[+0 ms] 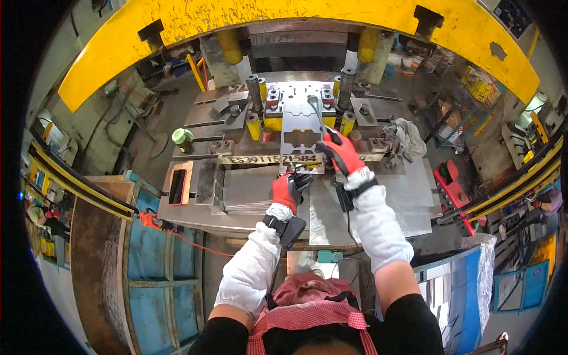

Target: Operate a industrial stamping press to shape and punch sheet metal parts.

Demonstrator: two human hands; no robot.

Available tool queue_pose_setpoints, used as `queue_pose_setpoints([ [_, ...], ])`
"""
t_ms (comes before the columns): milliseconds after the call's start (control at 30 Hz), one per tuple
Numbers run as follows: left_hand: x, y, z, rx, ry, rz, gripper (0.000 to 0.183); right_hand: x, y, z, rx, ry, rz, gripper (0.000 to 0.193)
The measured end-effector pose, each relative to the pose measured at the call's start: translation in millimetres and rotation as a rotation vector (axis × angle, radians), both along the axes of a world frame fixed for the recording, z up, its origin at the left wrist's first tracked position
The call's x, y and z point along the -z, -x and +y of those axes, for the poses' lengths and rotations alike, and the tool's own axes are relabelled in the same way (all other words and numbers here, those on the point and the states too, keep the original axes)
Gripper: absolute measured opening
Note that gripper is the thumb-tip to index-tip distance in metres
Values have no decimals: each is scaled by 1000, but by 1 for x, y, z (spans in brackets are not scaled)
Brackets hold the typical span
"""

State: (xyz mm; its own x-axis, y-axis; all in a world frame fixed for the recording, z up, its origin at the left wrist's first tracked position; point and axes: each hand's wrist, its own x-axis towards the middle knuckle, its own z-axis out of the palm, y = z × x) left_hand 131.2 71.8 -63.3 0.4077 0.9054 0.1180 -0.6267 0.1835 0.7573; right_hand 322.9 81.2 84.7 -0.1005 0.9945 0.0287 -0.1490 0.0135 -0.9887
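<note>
A metal strip (302,125) with shaped cutouts lies over the middle of the press die (300,90), its near end toward me. My left hand (290,188), in a red and black glove, is closed at the strip's near left corner; its fingertips are partly hidden. My right hand (342,151), gloved alike, is wrapped round a long-handled tool (316,109). The tool's rounded grey head rests over the strip's far part, and I cannot tell if it touches. A small yellow piece (310,165) shows at the strip's near end, between my hands.
Stacked metal sheets (254,188) lie left of my hands, and more sheets (370,204) lie on the right. A green-capped bottle (182,139) stands left, a grey rag (406,139) right. The yellow press frame (296,13) arches overhead. A red control stand (454,188) is at right.
</note>
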Motion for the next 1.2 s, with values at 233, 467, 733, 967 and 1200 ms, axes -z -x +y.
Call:
queue_pose_setpoints([
  [233, 1, 105, -79, -613, -759, 1333, 23, 40, 11, -44, -71, -54, 180, 42],
  [467, -105, 249, -271, -706, 153, 981, 26, 85, -84, -193, 41, 253, 72, 60],
  [733, -110, 411, -430, -1246, 207, 447, 35, 143, -114, -167, 170, 350, 115, 43],
  [967, -140, 566, -394, -1368, 19, 570, 43, 151, -126, -157, 143, 383, -26, 35],
  [1200, -22, 450, -250, -1356, 456, 734, 41, 120, -70, -174, 332, 138, 69, 53],
])
